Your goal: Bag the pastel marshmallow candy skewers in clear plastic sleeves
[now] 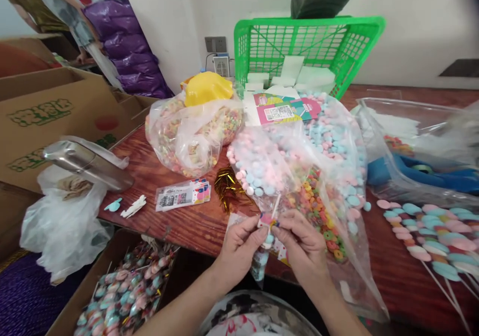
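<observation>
A small clear candy bag [259, 265] with a white stick rising from its top hangs between my hands near the table's front edge. My left hand [243, 241] pinches the bag's neck from the left. From the right, my right hand [301, 239] pinches the same neck, where a bit of gold tie shows. Just behind lie gold tinsel ties [227, 186] and a large bag of pink and blue candies [262, 161]. Gummy rings [318, 206] fill a clear bag right of my hands. Printed packets [183, 195] lie to the left.
A green basket [378, 24] stands at the back. Candy skewers [437, 236] and a plastic bin [419, 106] with a blue tape dispenser [422, 174] are on the right. A steel flask [93, 164] leans left, above a box of wrapped candies [125, 296]. People stand far left.
</observation>
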A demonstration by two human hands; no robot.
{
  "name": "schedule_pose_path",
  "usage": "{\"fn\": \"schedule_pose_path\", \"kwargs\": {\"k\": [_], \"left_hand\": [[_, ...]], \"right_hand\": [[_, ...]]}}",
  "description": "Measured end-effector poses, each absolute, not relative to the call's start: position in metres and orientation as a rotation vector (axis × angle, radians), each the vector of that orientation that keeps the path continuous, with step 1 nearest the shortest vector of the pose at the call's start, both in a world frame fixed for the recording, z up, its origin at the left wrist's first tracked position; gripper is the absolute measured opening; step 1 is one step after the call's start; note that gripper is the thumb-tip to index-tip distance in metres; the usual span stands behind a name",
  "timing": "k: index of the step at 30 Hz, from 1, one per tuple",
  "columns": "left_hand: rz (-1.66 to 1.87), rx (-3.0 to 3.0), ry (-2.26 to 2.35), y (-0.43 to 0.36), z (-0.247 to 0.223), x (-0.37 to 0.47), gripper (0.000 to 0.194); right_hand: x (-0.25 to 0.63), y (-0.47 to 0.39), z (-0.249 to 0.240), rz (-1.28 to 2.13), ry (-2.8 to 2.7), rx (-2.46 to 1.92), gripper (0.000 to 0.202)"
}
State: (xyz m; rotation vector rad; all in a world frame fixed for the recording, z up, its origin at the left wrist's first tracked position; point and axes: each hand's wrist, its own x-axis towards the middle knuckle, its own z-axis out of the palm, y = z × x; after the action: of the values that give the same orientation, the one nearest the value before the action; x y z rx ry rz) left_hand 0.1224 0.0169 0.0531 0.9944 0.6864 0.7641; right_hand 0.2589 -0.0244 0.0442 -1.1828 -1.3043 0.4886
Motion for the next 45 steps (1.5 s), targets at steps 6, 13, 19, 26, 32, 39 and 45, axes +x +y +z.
{"fn": "schedule_pose_path", "kwargs": {"k": [6,13,19,26,32,39,45], "left_hand": [[0.636,1.023,0.686,0.013,0.048,0.115,0.045],[0.497,1.274,0.725,0.024,0.057,0.105,0.044],[0.264,0.952,0.591,0.027,0.053,0.095,0.045],[-0.141,1.07,0.329,0.03,0.05,0.083,0.047],[-0.059,2.128,0.575,0.024,0.066,0.069,0.02],[0.193,1.982,0.8,0.024,0.053,0.06,0.025],[-0.108,1.188,0.633,0.038,0.047,0.054,0.02]], "right_hand": [[0.246,-0.021,0.049,-0.044,-1.539,-1.185,0.024],[0.249,-0.014,0.045,0.202,-1.421,-1.192,0.018],[0.288,-0.023,0.065,-0.203,-2.268,-1.051,0.041],[0.285,-0.031,0.071,-0.216,-2.653,-0.656,0.028],[0.268,-0.025,0.052,0.304,-2.539,-1.077,0.029],[0.255,-0.016,0.053,0.145,-2.422,-1.216,0.024],[0.253,-0.017,0.052,0.054,-2.615,-0.86,0.027]]}}
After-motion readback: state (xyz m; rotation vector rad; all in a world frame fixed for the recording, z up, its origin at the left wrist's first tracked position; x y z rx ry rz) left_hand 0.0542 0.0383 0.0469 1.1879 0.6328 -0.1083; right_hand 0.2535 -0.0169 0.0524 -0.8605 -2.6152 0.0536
